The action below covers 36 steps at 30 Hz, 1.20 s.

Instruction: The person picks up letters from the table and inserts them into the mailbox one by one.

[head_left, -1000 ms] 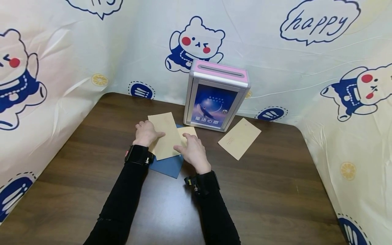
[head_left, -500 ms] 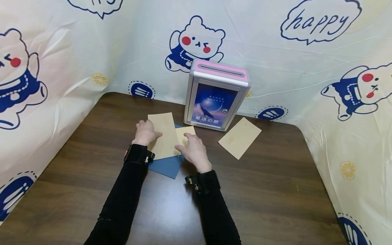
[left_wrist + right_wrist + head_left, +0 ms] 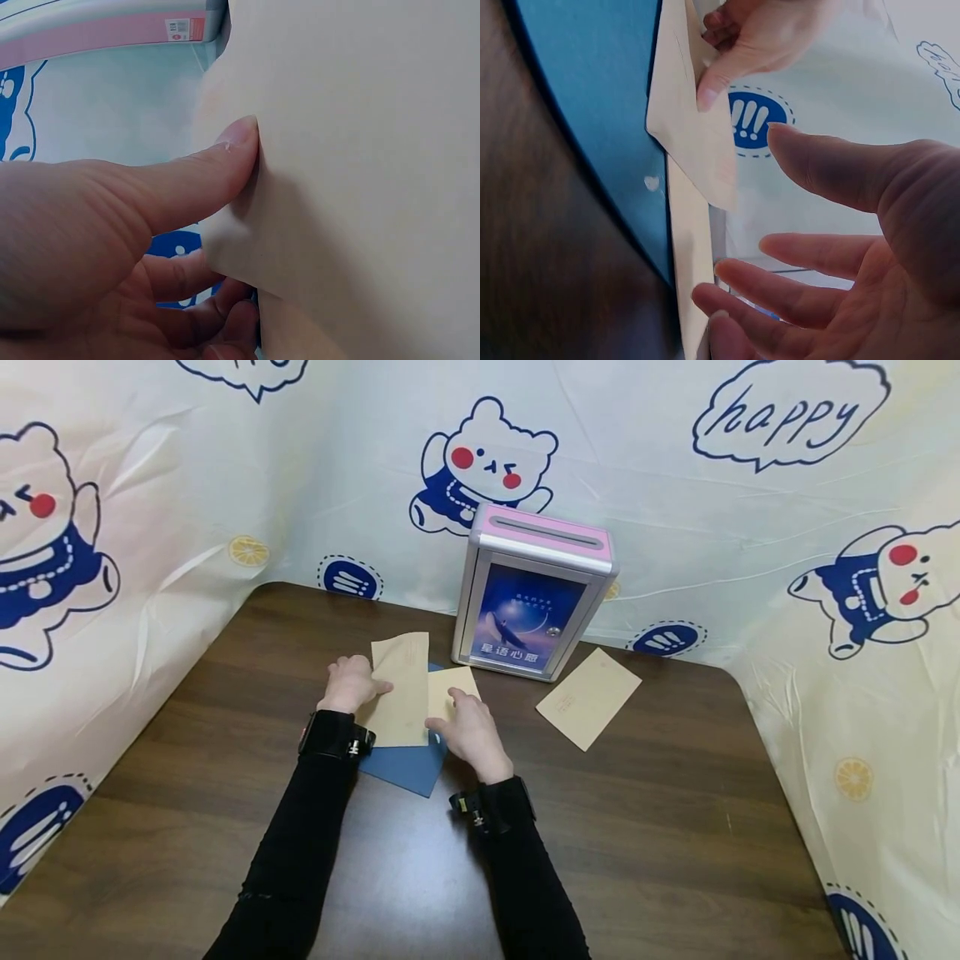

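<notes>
My left hand pinches the left edge of a tan envelope and holds it tilted up off the pile; in the left wrist view the thumb presses its face with curled fingers behind. My right hand is open, its fingertips at a second tan envelope that lies flat. A blue envelope sits under both. The right wrist view shows the raised envelope above the blue one.
A silver box with a pink slotted top stands just behind the pile. A third tan envelope lies to its right on the brown table. Cartoon-print sheeting walls in the table on three sides.
My left hand has tipped the top tan envelope up from lying flat, so it looks narrower. My right hand has drifted slightly left and stays on the lower envelope.
</notes>
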{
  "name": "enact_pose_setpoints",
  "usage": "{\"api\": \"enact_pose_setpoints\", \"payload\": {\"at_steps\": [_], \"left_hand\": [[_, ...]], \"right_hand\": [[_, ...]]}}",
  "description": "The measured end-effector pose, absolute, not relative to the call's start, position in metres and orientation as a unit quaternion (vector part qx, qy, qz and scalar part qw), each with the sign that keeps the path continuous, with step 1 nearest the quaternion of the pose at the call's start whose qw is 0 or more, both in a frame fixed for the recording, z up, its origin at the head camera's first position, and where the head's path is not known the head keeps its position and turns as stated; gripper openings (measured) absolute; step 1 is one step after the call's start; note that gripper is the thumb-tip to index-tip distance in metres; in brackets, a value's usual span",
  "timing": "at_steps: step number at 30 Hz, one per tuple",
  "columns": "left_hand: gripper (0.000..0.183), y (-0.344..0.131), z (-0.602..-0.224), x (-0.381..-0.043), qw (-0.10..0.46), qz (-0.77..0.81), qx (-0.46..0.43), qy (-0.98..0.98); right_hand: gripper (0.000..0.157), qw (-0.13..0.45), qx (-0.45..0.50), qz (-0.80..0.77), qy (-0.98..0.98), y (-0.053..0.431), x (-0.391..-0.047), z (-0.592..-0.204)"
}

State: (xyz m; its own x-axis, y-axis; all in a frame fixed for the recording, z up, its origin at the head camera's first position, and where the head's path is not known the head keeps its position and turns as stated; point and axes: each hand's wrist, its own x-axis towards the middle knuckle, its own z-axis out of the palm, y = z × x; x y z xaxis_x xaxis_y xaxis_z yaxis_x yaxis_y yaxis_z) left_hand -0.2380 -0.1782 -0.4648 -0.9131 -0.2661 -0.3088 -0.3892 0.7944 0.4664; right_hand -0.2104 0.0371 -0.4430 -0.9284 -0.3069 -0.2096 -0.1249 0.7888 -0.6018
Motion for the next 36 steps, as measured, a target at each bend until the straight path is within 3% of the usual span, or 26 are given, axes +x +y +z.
{"api": "enact_pose_setpoints", "payload": {"at_steps": [8, 16, 25, 36], "left_hand": [[0.052, -0.184, -0.460, -0.236, 0.134, 0.280, -0.158, 0.937], [0.060, -0.193, -0.441, -0.230, 0.183, 0.399, -0.141, 0.888], [0.036, -0.198, -0.410, -0.215, 0.137, 0.517, -0.082, 0.841], [0.045, -0.187, -0.382, -0.204, 0.096, 0.644, -0.048, 0.757]], "right_hand": [[0.068, 0.139, -0.130, -0.291, 0.937, 0.032, -0.211, -0.450], [0.068, 0.139, -0.126, -0.300, 0.935, 0.032, -0.211, -0.451], [0.072, 0.171, -0.136, -0.413, 0.884, 0.036, -0.213, -0.449], [0.049, 0.248, -0.137, -0.616, 0.736, 0.046, -0.213, -0.429]]}}
